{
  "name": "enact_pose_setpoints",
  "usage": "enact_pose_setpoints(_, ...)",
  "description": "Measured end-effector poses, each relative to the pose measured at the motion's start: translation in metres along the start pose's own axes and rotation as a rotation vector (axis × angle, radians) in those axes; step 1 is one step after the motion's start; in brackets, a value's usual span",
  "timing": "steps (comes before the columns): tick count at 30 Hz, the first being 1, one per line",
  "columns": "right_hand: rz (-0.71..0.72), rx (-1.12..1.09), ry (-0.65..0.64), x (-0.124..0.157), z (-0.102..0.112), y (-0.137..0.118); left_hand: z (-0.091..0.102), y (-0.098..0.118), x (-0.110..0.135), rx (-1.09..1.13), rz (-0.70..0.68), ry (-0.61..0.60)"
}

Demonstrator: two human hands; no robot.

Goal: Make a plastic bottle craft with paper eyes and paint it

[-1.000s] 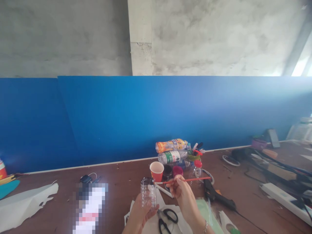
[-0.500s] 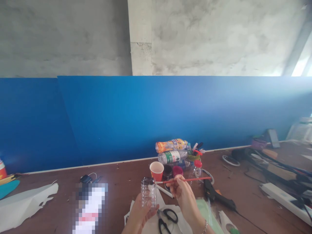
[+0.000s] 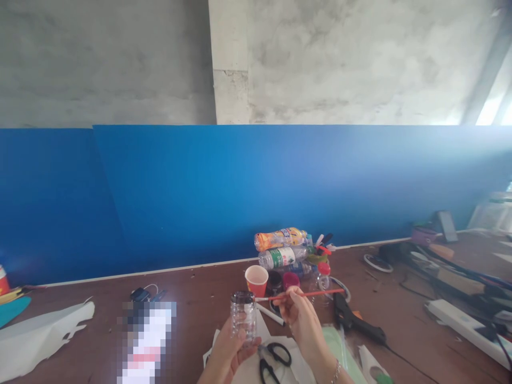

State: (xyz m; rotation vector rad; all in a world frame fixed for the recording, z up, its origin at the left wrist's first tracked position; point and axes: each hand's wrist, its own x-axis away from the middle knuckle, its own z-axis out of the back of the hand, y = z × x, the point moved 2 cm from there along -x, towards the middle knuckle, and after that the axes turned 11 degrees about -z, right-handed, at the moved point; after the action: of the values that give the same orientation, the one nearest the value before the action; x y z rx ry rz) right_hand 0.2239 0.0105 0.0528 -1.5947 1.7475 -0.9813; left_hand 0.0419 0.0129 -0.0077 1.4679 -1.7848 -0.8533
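My left hand (image 3: 228, 349) is wrapped round a clear cut plastic bottle piece (image 3: 242, 316), held upright with a dark rim on top. My right hand (image 3: 300, 314) pinches a thin orange-red paintbrush (image 3: 308, 294), which lies level with its tip at the bottle piece's rim. Black scissors (image 3: 272, 357) lie on white paper (image 3: 250, 368) just below both hands. A red paper cup (image 3: 256, 280) stands just beyond the bottle piece.
Behind the cup lie an orange bottle (image 3: 280, 238) and a green-labelled bottle (image 3: 282, 256), with small paint pots and pens. A black glue gun (image 3: 356, 321) lies right of my hands; cables and a power strip (image 3: 464, 322) fill the right. White paper (image 3: 40, 333) lies at left.
Almost nothing has changed: the view shifted a little to the right and both hands kept their hold.
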Motion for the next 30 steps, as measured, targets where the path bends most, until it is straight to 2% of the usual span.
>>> enact_pose_setpoints(16,-0.029,-0.092,-0.052,-0.002,0.0,-0.003,-0.006,0.014,0.018,0.104,-0.008,-0.226)
enact_pose_setpoints(24,-0.033,-0.105,-0.021,-0.001,-0.001,-0.006,0.0,0.01,0.018,0.16,0.008,-0.28)
enact_pose_setpoints(30,-0.041,-0.134,-0.029,-0.002,-0.001,-0.006,-0.002,0.014,0.021,0.162,0.043,-0.316)
